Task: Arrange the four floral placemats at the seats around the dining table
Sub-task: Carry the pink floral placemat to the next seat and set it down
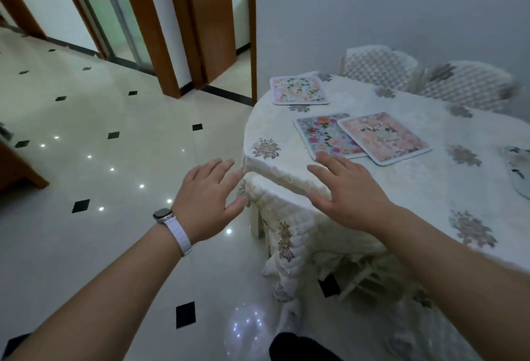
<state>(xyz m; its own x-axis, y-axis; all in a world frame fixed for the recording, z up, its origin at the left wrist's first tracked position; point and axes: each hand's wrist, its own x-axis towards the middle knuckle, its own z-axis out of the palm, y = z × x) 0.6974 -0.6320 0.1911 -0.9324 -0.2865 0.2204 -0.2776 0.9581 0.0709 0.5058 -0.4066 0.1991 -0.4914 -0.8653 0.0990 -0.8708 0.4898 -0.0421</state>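
Both hands are reaching with fingers spread wide and holding nothing, the right hand (348,188) over the dining table (401,188) edge, near the blue floral placemat (324,135) under the pink floral placemat (384,137), the left hand (208,193) beside a covered chair (275,203), probably to move it

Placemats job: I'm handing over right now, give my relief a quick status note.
Left hand: open, empty, beside the table edge.
Right hand: open, empty, fingertips near the blue floral placemat.
Blue mat lies partly under the pink placemat, both near the table's front edge.
The pale placemat lies alone at the far end.
A fourth mat seems to sit at the right edge, mostly out of view.
Done: pale mat looks placed.
Left: separate the overlapping pair and set them at seats; check the fourth.
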